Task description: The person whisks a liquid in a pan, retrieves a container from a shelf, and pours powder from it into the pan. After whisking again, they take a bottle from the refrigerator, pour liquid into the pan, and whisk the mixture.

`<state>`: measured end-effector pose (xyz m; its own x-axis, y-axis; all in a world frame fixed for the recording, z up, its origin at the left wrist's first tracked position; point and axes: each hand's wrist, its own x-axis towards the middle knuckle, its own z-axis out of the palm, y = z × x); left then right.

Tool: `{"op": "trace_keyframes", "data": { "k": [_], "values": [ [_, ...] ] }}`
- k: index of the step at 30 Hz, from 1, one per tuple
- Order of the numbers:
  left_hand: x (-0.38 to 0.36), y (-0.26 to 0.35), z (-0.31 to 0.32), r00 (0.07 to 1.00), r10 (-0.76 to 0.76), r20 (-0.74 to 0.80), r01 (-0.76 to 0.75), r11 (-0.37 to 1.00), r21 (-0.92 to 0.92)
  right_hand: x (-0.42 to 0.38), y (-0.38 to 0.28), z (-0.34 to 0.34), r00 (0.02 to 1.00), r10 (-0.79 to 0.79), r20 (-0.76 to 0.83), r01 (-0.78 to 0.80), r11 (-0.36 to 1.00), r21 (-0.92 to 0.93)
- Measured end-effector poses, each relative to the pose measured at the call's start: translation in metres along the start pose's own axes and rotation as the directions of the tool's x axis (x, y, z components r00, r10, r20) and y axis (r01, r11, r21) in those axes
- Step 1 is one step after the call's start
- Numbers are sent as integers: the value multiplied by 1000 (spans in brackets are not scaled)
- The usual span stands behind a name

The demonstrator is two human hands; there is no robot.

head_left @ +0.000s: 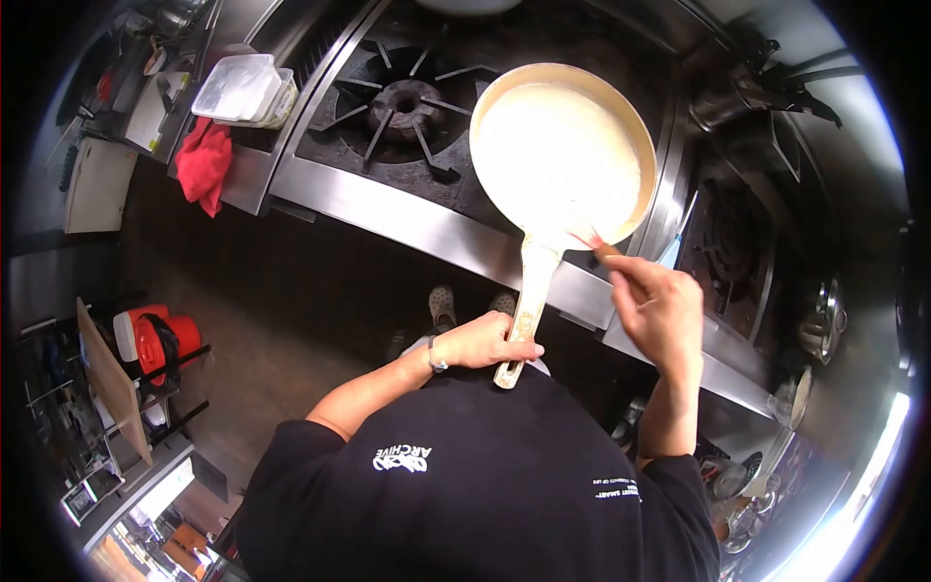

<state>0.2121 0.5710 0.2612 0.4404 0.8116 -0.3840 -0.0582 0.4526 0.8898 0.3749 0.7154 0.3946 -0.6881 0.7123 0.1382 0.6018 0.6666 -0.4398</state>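
My left hand (482, 340) is wrapped round the pale, worn handle of a frying pan (644, 165). A smooth white layer, glaring in the light, spreads across the pan's bottom. The pan tilts over the right front of the stove, its handle pointing toward my body. My right hand (658, 301) is closed at the near right rim. Pinched in its fingers is a short brush-like tool (601, 246), brown with a reddish tip. That tip overlaps the pan's near edge and is blurred; I cannot tell its exact kind.
Left of the pan is a bare gas burner (402, 109) behind a steel front rail (388, 202). Plastic containers (247, 89) and a red cloth (204, 165) sit at the stove's left. Another burner (729, 233) lies to the right. Red tubs (167, 341) stand at far left.
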Motion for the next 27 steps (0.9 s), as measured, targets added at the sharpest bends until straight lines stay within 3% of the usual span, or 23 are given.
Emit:
{"op": "trace_keyframes", "data": {
  "k": [2, 4, 6, 7, 10, 13, 16, 17, 20, 22, 26, 27],
  "values": [
    [2, -4, 1, 1000, -9, -4, 9, 1000, 3, 9, -3, 24, 998, -60, -4, 59, 997, -51],
    [4, -8, 4, 999, 43, 3, -43, 994, -101, 21, 10, 44, 996, -9, -85, -5, 987, -162],
    [3, -3, 1, 999, 35, -15, -36, 996, -77, 19, 12, 29, 990, 24, -141, -55, 974, -220],
    [1, 1, 0, 1000, 18, -20, -19, 1000, -15, 15, 6, 16, 995, 84, -52, -94, 969, -229],
    [0, -2, 2, 1000, 1, -29, -1, 1000, 23, 9, -4, 8, 1000, 4, 16, -5, 999, 39],
    [2, -5, 4, 999, 12, -39, -14, 999, -43, 24, -1, 34, 998, 61, -23, -62, 998, -17],
    [1, 1, 0, 999, 16, -39, -15, 999, 30, 22, -2, 19, 988, 145, -44, -148, 985, -84],
    [-1, 2, 1, 999, 10, -42, -9, 999, 35, 18, -3, 9, 987, 161, -5, -161, 987, -18],
    [-1, 2, 3, 999, -7, -54, 9, 1000, 25, 9, 3, 6, 1000, -14, 19, 8, 956, 294],
    [0, 0, 3, 998, -17, -61, 17, 1000, 8, 15, 6, 27, 976, -160, -146, 196, 941, 277],
    [-2, 3, 2, 998, 24, -51, -21, 998, 53, 25, 27, 44, 960, -167, -223, 174, 985, 12],
    [-3, 5, 1, 998, 17, -59, -12, 997, 78, 23, 26, 36, 961, -96, -259, 102, 995, 11]
  ]
}}
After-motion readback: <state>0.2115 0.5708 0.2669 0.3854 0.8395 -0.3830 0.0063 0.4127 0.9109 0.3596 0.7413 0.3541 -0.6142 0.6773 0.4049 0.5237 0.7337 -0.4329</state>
